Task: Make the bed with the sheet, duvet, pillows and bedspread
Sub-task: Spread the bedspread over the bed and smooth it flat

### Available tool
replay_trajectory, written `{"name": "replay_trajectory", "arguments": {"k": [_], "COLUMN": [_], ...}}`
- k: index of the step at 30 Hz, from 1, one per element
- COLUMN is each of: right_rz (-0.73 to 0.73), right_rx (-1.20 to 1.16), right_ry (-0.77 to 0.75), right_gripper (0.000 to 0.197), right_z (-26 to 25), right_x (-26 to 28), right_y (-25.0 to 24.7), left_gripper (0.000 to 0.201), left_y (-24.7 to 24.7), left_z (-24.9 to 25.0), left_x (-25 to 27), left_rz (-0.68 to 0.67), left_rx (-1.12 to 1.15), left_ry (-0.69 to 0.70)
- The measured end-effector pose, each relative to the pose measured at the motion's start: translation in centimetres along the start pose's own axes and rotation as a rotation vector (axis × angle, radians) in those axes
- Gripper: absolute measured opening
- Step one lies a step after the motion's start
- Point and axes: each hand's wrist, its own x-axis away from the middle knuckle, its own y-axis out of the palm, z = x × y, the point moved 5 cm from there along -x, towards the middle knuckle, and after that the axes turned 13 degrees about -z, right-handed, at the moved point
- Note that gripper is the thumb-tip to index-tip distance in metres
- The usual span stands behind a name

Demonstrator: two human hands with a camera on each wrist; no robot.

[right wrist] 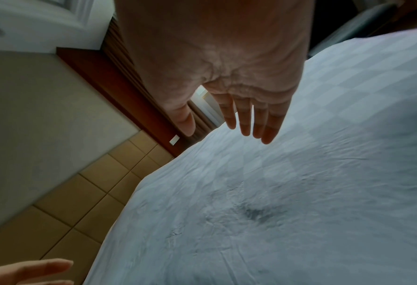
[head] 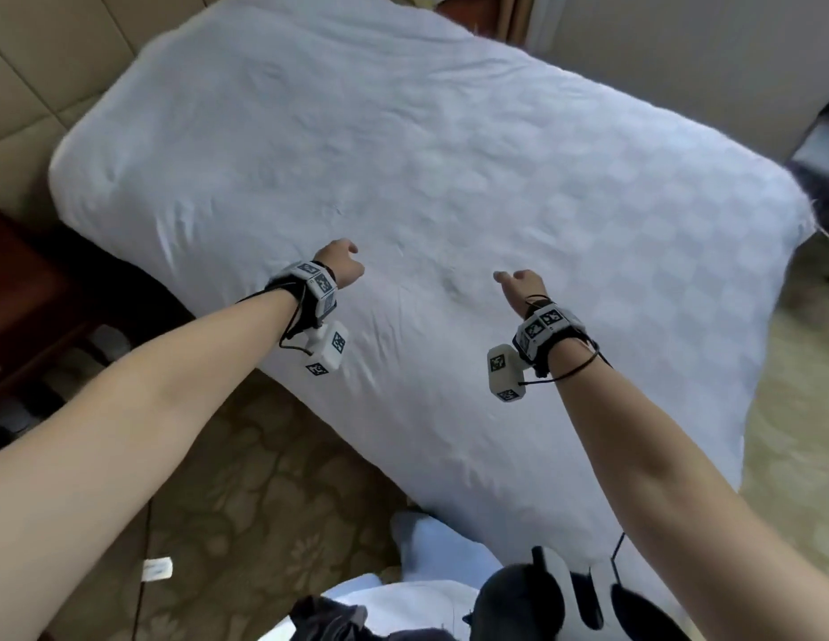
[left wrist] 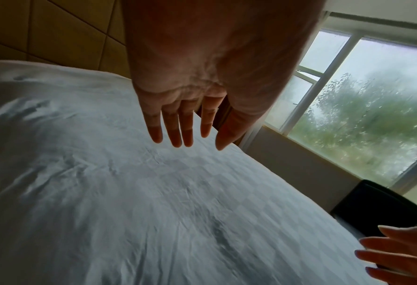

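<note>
Across most of the head view lies the bed (head: pixel 403 155), its whole top covered by a white duvet (head: pixel 449 201) woven with a faint checker pattern and lightly wrinkled; the cloth hangs over the near edge toward the patterned carpet (head: pixel 246 478). Behind the bed stands a padded tan headboard wall (head: pixel 28 76), and a dark wooden nightstand (head: pixel 19 307) sits beside the bed's left corner. Through the left wrist camera a window (left wrist: pixel 363 119) with green foliage outside shows past the far side of the bed.

Both arms reach out above the duvet. Each hand's grip is apart: the left hand (head: pixel 341 263) and the right hand (head: pixel 521 289) hover with fingers straight and spread, palms down, holding nothing, near each other over the middle of the cover.
</note>
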Motion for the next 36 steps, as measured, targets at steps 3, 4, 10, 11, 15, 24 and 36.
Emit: {"name": "replay_trajectory", "arguments": {"k": [3,4,10,11,15,24,36], "right_rz": [-0.075,-0.094,-0.220,-0.235,-0.261,-0.240,-0.509], "right_rx": [0.015,0.019,0.079,0.101,0.301,0.634,0.774], "right_ry": [-0.021,-0.021,-0.009,-0.004,-0.065,-0.172,-0.520], "right_gripper": [0.037,0.046,0.061,0.061,0.065,0.059,0.061], "right_z": [-2.4,-3.2,-7.1,-7.5,-7.5,-14.2,-31.8], "right_x": [-4.1,-5.2,-10.3,-11.6,-16.2,-25.4,-25.3], "right_y": [1.5,2.3,8.5,10.1,15.3,34.2,56.1], "left_gripper": [0.046,0.046,0.051,0.052,0.053,0.072,0.067], "left_y": [-1.7,-2.2,-4.7,-5.3,-5.8,-7.9,-21.3], "left_z": [-1.5,-2.3,-7.8,-9.2,-15.0,-32.8,-50.2], "left_x": [-2.3,-3.0,-8.1,-9.6,-14.9,-25.7,-30.9], "left_rz": [0.025,0.027,0.010,0.011,0.014,-0.037,-0.018], "left_rx": [-0.017,-0.016,-0.045,-0.055,-0.086,-0.190,-0.111], "left_ry": [-0.057,-0.079,-0.177,-0.187,-0.180,-0.227,-0.355]}}
